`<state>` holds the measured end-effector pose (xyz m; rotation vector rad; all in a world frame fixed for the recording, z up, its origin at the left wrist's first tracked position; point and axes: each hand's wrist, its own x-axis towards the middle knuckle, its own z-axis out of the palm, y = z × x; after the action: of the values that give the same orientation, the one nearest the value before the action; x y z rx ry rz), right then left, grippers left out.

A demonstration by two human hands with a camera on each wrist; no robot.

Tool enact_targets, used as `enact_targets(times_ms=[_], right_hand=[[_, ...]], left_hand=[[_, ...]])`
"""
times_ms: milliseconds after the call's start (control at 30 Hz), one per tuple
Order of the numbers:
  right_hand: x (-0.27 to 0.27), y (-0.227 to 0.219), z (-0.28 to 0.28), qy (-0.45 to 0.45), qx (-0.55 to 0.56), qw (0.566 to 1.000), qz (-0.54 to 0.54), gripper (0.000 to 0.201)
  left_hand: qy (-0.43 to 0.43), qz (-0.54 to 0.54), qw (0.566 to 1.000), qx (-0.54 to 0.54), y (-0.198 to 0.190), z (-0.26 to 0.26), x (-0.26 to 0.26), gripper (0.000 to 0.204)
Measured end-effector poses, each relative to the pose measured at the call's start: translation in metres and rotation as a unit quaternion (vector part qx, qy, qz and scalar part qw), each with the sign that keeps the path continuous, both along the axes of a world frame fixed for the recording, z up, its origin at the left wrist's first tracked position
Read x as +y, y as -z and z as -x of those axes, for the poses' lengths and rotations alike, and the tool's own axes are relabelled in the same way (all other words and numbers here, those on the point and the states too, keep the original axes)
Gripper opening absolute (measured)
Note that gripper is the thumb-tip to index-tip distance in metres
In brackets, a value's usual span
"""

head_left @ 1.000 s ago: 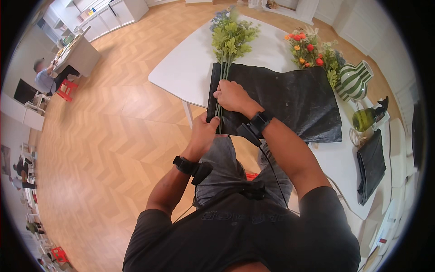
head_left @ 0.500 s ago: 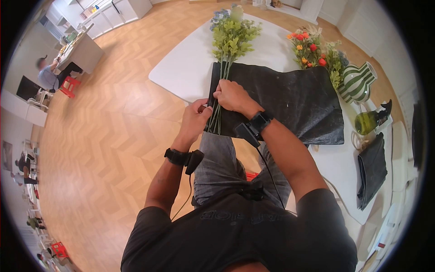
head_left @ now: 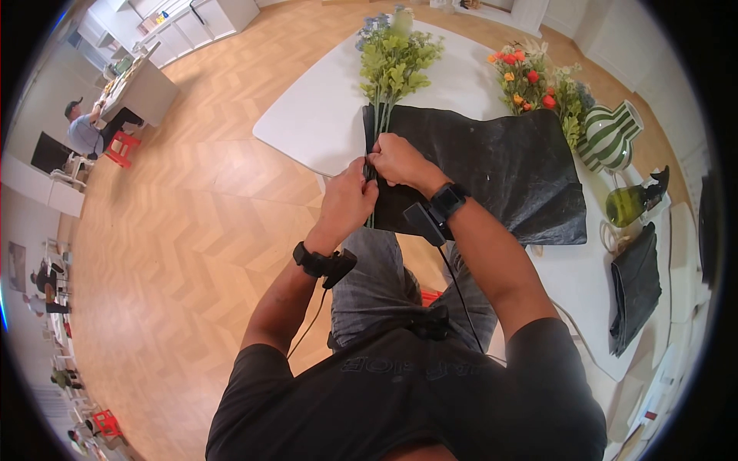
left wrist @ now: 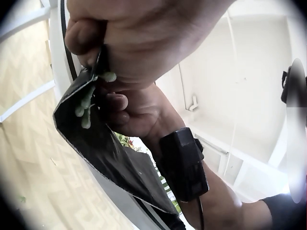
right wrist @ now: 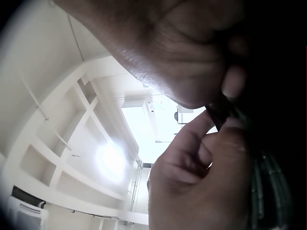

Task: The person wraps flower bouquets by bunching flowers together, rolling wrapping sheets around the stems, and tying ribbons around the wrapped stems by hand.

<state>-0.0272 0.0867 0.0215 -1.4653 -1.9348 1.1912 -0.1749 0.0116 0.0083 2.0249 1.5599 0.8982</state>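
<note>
A bunch of artificial flowers (head_left: 396, 61), with leafy green heads and some blue blooms, lies along the left side of a black wrapping sheet (head_left: 492, 165). My right hand (head_left: 401, 161) grips its stems where they cross the sheet. Just nearer to me, my left hand (head_left: 350, 201) pinches the sheet's left edge, which is folded up against the stems. In the left wrist view the sheet (left wrist: 105, 148) bends around the green stem ends (left wrist: 85, 108) below the fingers. The stems (right wrist: 261, 191) run down beside my left hand (right wrist: 192, 182) in the right wrist view.
More flowers (head_left: 534, 88) in orange and red lie at the back right of the white table (head_left: 307, 115). Beside them are a green-striped vase (head_left: 611, 138), a green bottle (head_left: 626, 206) and a folded black sheet (head_left: 636, 292). Far left, a person (head_left: 84, 131) sits on a red stool.
My left hand has come off the lower stems, moved up to the sheet's left edge and brought that edge in against the stems. My right hand has stayed at the stems.
</note>
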Motion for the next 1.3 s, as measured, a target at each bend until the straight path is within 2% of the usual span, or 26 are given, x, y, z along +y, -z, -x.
enact_targets(times_ms=[133,300,367,400,467,600,667,700,733,767,900,967,1000,1067,1167,1300], right_hand=[[0.004,0.004,-0.002,-0.011,0.006,1.0,-0.012,0.025],[0.01,0.005,-0.003,-0.018,0.001,1.0,0.003,0.025],[0.011,0.005,-0.006,-0.02,0.07,0.996,0.053,0.024],[0.013,0.004,-0.007,-0.02,0.069,0.996,0.053,0.024],[0.018,0.001,-0.009,-0.047,0.053,0.994,0.081,0.023],[0.018,-0.014,-0.004,-0.031,0.047,0.995,0.082,0.025],[0.012,-0.033,0.002,-0.008,-0.066,0.995,0.074,0.03],[0.012,-0.028,0.006,-0.009,-0.067,0.995,0.074,0.03],[0.013,-0.021,0.01,0.017,-0.136,0.988,-0.073,0.033],[0.011,-0.023,0.014,0.043,-0.201,0.954,-0.217,0.038],[0.019,-0.031,0.024,0.034,-0.213,0.96,-0.176,0.041],[0.031,-0.025,0.027,0.017,-0.249,0.937,-0.243,0.035],[0.036,-0.026,0.027,0.015,-0.249,0.937,-0.244,0.035],[0.046,-0.028,0.027,-0.025,-0.3,0.91,-0.286,0.019],[0.058,-0.029,0.031,-0.031,-0.32,0.9,-0.294,0.015],[0.07,-0.022,0.032,0.02,-0.288,0.928,-0.237,0.018]], left_hand=[[0.007,-0.009,1.0,0.012,0.001,-0.004,-0.002,0.045],[0.015,-0.081,0.995,0.06,0.009,-0.008,-0.003,0.05],[0.01,-0.081,0.995,0.057,0.009,-0.009,-0.004,0.05],[0.007,-0.082,0.995,0.053,0.009,-0.009,-0.004,0.05],[0.009,-0.082,0.995,0.048,0.009,-0.008,-0.003,0.051],[0.02,-0.072,0.996,0.04,0.008,-0.009,-0.002,0.051],[0.023,-0.059,0.997,0.054,0.006,-0.009,-0.002,0.051],[0.028,-0.046,0.996,0.07,0.006,-0.009,-0.002,0.052],[0.027,-0.045,0.996,0.069,0.006,-0.01,-0.002,0.052],[0.03,-0.05,0.995,0.077,0.007,-0.01,-0.001,0.052],[0.033,-0.054,0.993,0.095,0.008,-0.01,0.0,0.051],[0.027,-0.06,0.994,0.092,0.009,-0.011,0.0,0.049],[0.023,-0.065,0.994,0.09,0.01,-0.011,-0.001,0.046],[0.026,-0.063,0.994,0.089,0.009,-0.01,-0.001,0.047],[0.032,-0.059,0.994,0.087,0.006,-0.01,-0.002,0.046],[0.029,-0.056,0.996,0.067,0.006,-0.009,-0.001,0.045]])
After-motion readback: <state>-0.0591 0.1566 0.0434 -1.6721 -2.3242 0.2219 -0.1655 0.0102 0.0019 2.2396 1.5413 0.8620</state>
